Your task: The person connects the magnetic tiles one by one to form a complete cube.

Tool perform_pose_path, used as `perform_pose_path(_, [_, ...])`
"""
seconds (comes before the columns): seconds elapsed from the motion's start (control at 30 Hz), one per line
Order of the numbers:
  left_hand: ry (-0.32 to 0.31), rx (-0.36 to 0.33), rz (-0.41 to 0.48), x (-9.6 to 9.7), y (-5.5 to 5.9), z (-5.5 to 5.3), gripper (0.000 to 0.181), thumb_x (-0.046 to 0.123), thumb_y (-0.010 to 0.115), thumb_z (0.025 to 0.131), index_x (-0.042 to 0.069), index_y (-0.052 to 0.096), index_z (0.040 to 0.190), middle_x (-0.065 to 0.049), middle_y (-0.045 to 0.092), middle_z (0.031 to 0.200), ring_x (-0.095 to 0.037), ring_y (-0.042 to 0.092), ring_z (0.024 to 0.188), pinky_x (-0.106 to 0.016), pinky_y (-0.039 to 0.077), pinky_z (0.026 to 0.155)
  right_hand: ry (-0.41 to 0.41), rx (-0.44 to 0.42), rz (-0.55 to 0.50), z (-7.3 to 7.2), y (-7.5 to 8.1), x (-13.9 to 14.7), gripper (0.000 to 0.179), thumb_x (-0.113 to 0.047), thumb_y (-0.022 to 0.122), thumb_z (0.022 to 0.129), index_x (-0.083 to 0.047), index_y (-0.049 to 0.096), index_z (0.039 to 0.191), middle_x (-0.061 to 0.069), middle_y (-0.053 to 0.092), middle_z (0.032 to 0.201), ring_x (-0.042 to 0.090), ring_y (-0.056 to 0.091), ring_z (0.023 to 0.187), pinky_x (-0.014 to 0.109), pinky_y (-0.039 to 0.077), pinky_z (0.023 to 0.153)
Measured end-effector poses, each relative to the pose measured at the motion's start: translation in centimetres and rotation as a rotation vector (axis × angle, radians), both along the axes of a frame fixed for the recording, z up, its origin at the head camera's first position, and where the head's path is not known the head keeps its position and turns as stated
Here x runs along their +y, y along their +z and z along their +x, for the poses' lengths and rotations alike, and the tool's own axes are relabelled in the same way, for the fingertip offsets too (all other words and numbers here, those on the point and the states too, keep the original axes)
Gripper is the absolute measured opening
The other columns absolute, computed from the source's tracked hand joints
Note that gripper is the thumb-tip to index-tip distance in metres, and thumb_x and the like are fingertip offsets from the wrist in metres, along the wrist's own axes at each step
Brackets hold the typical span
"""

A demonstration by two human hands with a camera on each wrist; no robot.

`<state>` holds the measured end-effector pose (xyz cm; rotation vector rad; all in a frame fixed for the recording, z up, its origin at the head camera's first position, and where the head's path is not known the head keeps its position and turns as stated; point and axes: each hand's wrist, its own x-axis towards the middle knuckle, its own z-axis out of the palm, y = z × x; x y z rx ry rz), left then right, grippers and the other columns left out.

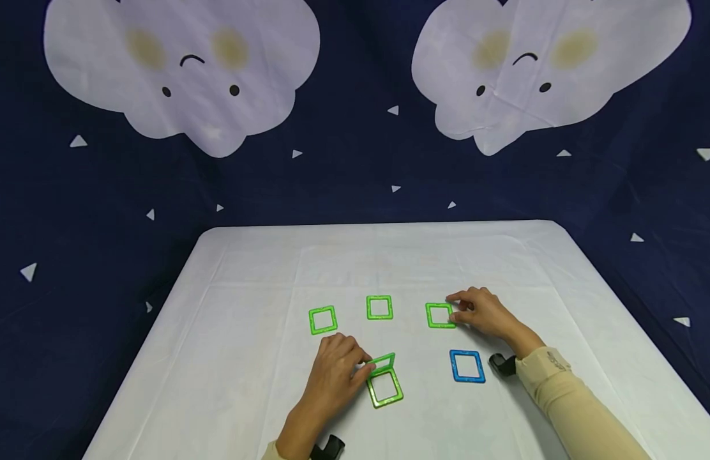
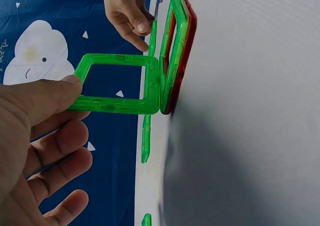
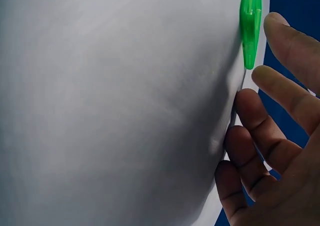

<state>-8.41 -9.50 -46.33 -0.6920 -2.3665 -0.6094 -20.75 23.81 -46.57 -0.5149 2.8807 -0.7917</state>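
Observation:
My left hand [image 1: 334, 370] pinches a green square frame tile [image 2: 110, 105] by one edge between thumb and index finger. That tile stands tilted up, its opposite edge against a second green tile [image 1: 388, 402] lying on the table. Under the lying one, a red tile [image 2: 187, 48] shows in the left wrist view. My right hand [image 1: 486, 313] is at the right edge of another green tile [image 1: 441, 326], thumb and index finger spread apart. In the right wrist view the fingertips are close to this green tile [image 3: 250, 31]; contact cannot be made out.
Two more green frame tiles, one at left [image 1: 324, 330] and one in the middle [image 1: 380, 317], lie farther back. A blue tile [image 1: 468, 379] lies in front of the right hand. White cloth covers the table [image 1: 246, 358]; behind hangs a dark blue curtain [image 1: 355, 179] with clouds.

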Motion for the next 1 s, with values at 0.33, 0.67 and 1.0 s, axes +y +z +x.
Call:
perform_pose_path(0.33, [0.015, 0.006, -0.006, -0.2, 0.0, 0.6, 0.017, 0.028, 0.082, 0.068, 0.022, 0.067, 0.072, 0.012, 0.056, 0.071, -0.008, 0.052, 0.076, -0.030, 0.041, 0.083, 0.027, 0.026, 0.009, -0.4, -0.5, 0.2, 0.039, -0.030, 0.075, 0.077, -0.016, 0.069, 0.113, -0.004, 0.056, 0.082, 0.015, 0.038, 0.075, 0.032, 0.024, 0.070])
perform_pose_path(0.67, [0.058, 0.009, 0.009, 0.0, -0.3, 1.5, 0.019, 0.027, 0.083, 0.065, 0.021, 0.066, 0.069, 0.012, 0.054, 0.068, -0.006, 0.051, 0.072, -0.030, 0.042, 0.081, 0.008, 0.027, 0.016, -0.4, -0.6, 0.1, 0.036, -0.028, 0.075, 0.078, -0.015, 0.069, 0.111, -0.002, 0.055, 0.082, 0.016, 0.037, 0.076, 0.033, 0.024, 0.071])
perform_pose_path(1.0, [0.078, 0.037, 0.030, 0.2, -0.5, 2.3, 0.017, 0.026, 0.082, 0.065, 0.021, 0.065, 0.068, 0.011, 0.053, 0.067, -0.007, 0.052, 0.073, -0.030, 0.042, 0.078, -0.024, 0.020, 0.004, -0.5, -0.6, 0.1, 0.030, -0.026, 0.074, 0.080, -0.012, 0.069, 0.106, -0.001, 0.057, 0.084, 0.016, 0.040, 0.078, 0.033, 0.026, 0.073])
